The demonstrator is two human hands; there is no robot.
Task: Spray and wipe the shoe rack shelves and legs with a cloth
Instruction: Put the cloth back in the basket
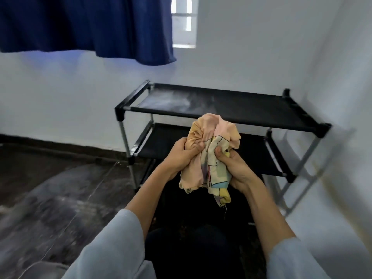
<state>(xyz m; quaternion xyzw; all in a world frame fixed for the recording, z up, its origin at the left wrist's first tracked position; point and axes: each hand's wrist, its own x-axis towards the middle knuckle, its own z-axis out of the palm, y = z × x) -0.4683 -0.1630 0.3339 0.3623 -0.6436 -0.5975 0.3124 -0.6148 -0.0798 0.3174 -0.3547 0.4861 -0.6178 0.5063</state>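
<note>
Cloth (209,158) bunched mid-frame, in front of the shoe rack (221,109). Left hand (181,156) and right hand (231,166) both clenched round it, fingers buried in folds. Soft, light, floppy, likely easy to wad; best gathered into a firm pad. Pale dusty film on the top shelf (171,101), centre of frame.

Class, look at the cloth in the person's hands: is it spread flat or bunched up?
Bunched up: the cloth is crumpled into folds, gripped by the left hand and right hand.
</note>
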